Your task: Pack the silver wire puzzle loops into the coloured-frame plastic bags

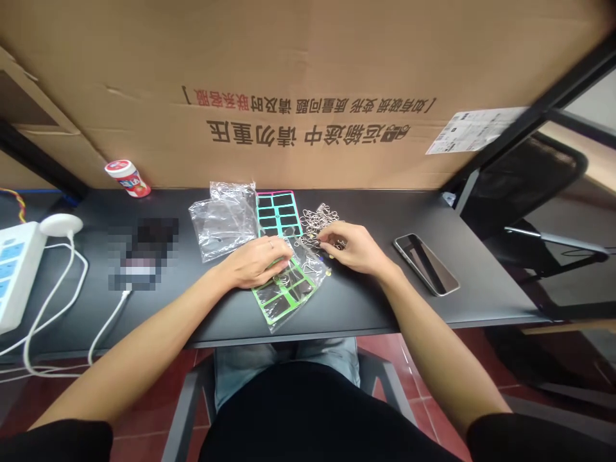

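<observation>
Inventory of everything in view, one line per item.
Cardboard panel: 1, brown with black and red print, behind desk
Desk: 1, black, across view
Plastic tub: 1, white and red, back left of desk
Clear plastic bags: count unclear, transparent, centre
Cyan-framed sheet: 1, black squares, pink edge, back centre
Green-framed sheet: 1, black squares, under left hand
Wire pieces: many, silver, beside cyan-framed sheet
Phone: 1, dark, right of hands
Power strip: 1, white and blue, left edge
White cable: 1 or more, white, left
Pixelated object: 1, colour unclear, left of bags
Left hand: 1, on green-framed sheet
Right hand: 1, among wire pieces
</observation>
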`<move>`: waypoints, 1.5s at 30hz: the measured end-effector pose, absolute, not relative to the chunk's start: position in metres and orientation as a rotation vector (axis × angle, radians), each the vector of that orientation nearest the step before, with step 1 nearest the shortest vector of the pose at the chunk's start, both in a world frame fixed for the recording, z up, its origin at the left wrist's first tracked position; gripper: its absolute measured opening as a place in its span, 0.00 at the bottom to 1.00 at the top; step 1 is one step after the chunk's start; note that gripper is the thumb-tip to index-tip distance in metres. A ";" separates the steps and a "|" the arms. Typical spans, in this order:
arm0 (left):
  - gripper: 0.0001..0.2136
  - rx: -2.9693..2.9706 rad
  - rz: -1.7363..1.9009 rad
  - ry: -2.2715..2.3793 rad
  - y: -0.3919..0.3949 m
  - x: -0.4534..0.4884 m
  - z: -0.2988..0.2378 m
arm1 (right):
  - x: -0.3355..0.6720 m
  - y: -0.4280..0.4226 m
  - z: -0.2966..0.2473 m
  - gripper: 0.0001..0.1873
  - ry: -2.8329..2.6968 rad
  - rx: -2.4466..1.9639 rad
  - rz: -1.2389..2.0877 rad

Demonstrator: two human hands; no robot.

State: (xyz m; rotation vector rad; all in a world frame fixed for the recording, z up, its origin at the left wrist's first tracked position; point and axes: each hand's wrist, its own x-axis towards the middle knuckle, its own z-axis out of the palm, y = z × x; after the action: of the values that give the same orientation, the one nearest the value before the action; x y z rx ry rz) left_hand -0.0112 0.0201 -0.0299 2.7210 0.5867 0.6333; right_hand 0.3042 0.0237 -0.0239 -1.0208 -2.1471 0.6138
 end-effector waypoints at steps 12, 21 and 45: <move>0.06 2.791 0.658 0.572 0.018 -0.011 -0.033 | 0.271 0.000 -0.020 0.14 -1.785 -0.987 0.979; 0.05 2.769 0.580 0.558 0.018 -0.017 -0.025 | 0.310 0.026 -0.004 0.10 -2.303 -1.001 0.673; 0.05 2.745 0.511 0.827 0.011 -0.014 -0.018 | 0.294 0.043 -0.010 0.04 -2.512 -0.924 0.724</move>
State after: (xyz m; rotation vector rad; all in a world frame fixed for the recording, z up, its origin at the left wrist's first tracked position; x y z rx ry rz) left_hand -0.0144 0.0112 -0.0179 2.7452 0.8268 0.5111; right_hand 0.2944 0.0434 -0.0103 -0.9241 -2.5121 0.7244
